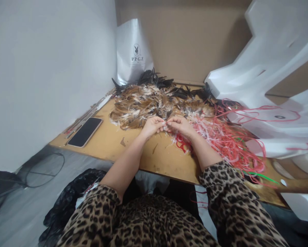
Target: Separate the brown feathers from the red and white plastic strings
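Just before the feather pile (154, 103), our left hand (151, 126) and right hand (181, 126) pinch one small feather (166, 125); loosening either grip could drop it among the strips (220, 137).

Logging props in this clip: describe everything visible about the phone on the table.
The phone is a slim dark slab with a pale edge, lying flat and screen-up, screen black, on the wooden table near its left edge. It is angled diagonally, beside thin rods along the wall. Neither hand touches it; it lies clear of the feather pile.
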`<state>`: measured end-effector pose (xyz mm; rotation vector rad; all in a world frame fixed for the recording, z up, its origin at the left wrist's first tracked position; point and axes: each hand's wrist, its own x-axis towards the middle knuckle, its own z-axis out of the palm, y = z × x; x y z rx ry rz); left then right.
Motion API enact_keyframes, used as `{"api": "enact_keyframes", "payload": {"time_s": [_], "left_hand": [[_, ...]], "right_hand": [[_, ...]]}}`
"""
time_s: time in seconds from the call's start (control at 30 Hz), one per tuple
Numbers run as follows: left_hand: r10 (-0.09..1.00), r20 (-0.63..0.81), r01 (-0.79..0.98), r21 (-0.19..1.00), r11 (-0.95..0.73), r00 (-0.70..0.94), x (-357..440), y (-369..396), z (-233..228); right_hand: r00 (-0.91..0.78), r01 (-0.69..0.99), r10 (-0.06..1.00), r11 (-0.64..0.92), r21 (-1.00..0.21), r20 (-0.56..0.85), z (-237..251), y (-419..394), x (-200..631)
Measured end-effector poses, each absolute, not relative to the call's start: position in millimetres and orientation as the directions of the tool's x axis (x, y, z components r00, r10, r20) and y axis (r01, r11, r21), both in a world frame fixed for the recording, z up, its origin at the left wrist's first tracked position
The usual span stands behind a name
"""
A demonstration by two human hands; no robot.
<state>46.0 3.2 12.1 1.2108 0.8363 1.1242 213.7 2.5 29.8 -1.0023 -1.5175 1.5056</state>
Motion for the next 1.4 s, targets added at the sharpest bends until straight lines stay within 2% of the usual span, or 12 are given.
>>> {"api": "enact_keyframes", "payload": {"time_s": [0.37,0.57,0.8,0.97,1.1,1.27,1.4], "left_hand": [[0.969,0.0,-0.233,0.971,0.06,0.246,44.0,3.5,9.7],[0.94,-0.116,-0.279,0.937,0.211,0.321,41.8,2.7,12.4],[0.949,-0.13,-0.263,0.942,0.209,0.289,42.2,1.2,15.5],[0.976,-0.108,-0.22,0.964,0.15,0.19,43.4,2.4,14.8],[0.986,-0.075,-0.173,0.98,0.101,0.15,45.0,3.4,13.2],[0.982,-0.087,-0.232,0.965,0.125,0.168,43.5,4.4,12.3],[0.967,-0.151,-0.307,0.928,0.209,0.204,39.7,6.8,10.1]], "right_hand": [[-0.375,-0.01,0.926,0.051,-0.999,0.051,27.8,2.3,211.1],[-0.334,0.041,0.936,0.128,-0.991,0.107,26.6,1.1,208.6],[-0.326,0.142,0.931,0.22,-0.965,0.164,22.6,4.1,207.5],[-0.176,0.359,0.91,0.415,-0.836,0.376,12.2,12.4,203.9],[-0.117,0.477,0.821,0.539,-0.694,0.558,11.4,9.4,200.5],[-0.226,0.596,0.686,0.659,-0.459,0.692,16.9,0.3,199.3],[-0.329,0.595,0.655,0.703,-0.389,0.68,17.2,0.7,200.7]]}}
